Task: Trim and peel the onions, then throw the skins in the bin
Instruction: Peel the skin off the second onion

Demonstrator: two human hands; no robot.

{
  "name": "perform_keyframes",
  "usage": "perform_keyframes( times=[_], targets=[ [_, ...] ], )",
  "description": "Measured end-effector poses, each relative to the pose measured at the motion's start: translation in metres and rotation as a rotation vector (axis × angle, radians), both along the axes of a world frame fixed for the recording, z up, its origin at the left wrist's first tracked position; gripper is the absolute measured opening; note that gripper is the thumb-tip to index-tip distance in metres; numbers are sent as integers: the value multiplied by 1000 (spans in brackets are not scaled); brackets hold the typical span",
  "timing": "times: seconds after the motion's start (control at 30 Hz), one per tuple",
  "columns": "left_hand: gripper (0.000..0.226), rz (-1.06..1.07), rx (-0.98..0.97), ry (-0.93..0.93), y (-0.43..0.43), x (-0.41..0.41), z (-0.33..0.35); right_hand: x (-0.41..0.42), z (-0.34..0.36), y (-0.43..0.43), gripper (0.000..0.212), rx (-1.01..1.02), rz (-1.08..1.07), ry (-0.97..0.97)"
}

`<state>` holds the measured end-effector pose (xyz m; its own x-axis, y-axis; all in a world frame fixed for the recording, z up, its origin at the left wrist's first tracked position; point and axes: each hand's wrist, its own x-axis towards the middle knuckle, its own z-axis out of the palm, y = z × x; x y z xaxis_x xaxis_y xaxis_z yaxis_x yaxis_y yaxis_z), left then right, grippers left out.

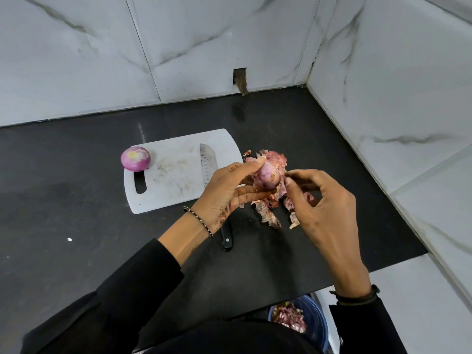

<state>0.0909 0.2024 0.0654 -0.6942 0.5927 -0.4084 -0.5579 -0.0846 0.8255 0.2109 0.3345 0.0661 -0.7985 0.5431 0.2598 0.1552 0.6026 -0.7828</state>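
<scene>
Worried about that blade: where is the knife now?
In the head view the knife lies mid-frame, blade on the right end of the white cutting board, handle on the black counter, partly hidden under the left hand.

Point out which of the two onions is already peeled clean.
The onion on the cutting board, at its far-left corner: smooth purple, untouched. The other onion, gripped by the left hand, has papery skin hanging, pinched by the right hand.

No text, label, brand or number could be read anywhere in the frame. The knife blade (pixel 208 162) at centre carried dark specks, possibly dirt rather than a maker's mark; too small to tell.
</scene>
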Motion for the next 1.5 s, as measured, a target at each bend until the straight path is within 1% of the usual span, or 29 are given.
perform_keyframes(
  times=[0.1, 0.2, 0.3, 0.4, 0.5, 0.63, 0.77, 0.93, 1.0, 1.13, 1.2, 1.3, 1.43, 1.5],
  targets=[
    [48, -1, -6, 34, 1, 1, 0, -1, 6, -2, 12, 1, 46, 42],
    [56, 19, -2, 57, 2, 3, 2, -2, 7, -3, 15, 15, 69, 32],
    [49, 29, -13, 78, 1, 3, 0, -4, 6, -4, 16, 61, 48, 19],
    [48, 33, -36, 102, 1, 2, -2, -7, 5, -7, 13, 39, 20, 6],
    [47, 24, -43, 109, 1, 3, -2, -11, 3, -11, 20, 16, 2, -31],
    [45, 21, -35, 81, 1, 0, -4, -10, 0, -9, 15, -38, -59, -54],
    [38, 9, -27, 53, 1, 0, -5, -9, -3, -5, 16, -20, -97, -94],
    [28, 3, 5, -45, 1, 0, -2, -5, -7, 0, 23, -19, -163, -108],
    [24, 6, 15, -79, 0, -1, -2, -5, -10, 5, 19, -18, -161, -124],
    [30, 8, 26, -98, -1, -2, -3, -4, -20, 13, 12, 34, -115, -168],
    [32, 12, 26, -107, -1, -3, -4, -3, -25, 17, 13, 86, -92, -191],
    [33, 18, 1, -113, -3, -6, -6, -3, -30, 19, 18, 107, -91, -224],
    [24, 27, -12, -122, -6, -7, -8, -2, -33, 20, 17, 102, -115, -222],
    [23, 27, -16, -137, -6, -7, -9, -2, -35, 21, 14, 99, -117, -234]
  ],
)
